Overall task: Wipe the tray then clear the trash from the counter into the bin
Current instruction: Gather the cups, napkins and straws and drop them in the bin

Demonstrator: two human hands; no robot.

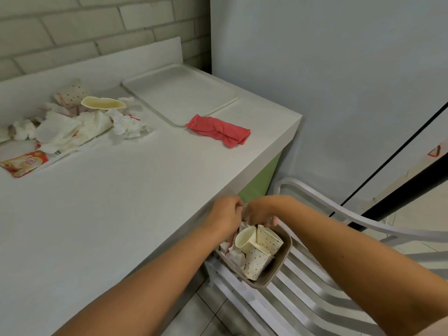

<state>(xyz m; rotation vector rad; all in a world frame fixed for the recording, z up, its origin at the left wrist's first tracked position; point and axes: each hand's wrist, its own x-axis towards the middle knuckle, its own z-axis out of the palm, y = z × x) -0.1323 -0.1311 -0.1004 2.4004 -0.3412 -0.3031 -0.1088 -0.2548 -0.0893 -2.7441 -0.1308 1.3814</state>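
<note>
Table (121, 202): white, carries the tray, cloth and trash.
Chair (315, 299): slatted, at the table's near corner, holds the bin.
Tray (179, 93): bare, far right corner; red cloth (218, 129) touches its near corner.
Trash pile (72, 122): far left, strung along the back wall, well apart from the hands (left is nearer).
Bin (281, 263): under the hands, paper cups (257, 260) inside.
Hands: left hand (226, 214) and right hand (260, 213) close together over the bin, fingers curled; I cannot tell whether they hold anything.

Hands (226, 214) at bin (281, 263) — 3 cups (257, 261) inside

White matt desk (121, 202): smooth, flat finish.
Red folded cloth (218, 129): soft, creased.
Spotted paper cups (257, 261): matt, crumpled.
Brown plastic bin (284, 253): dull.
</note>
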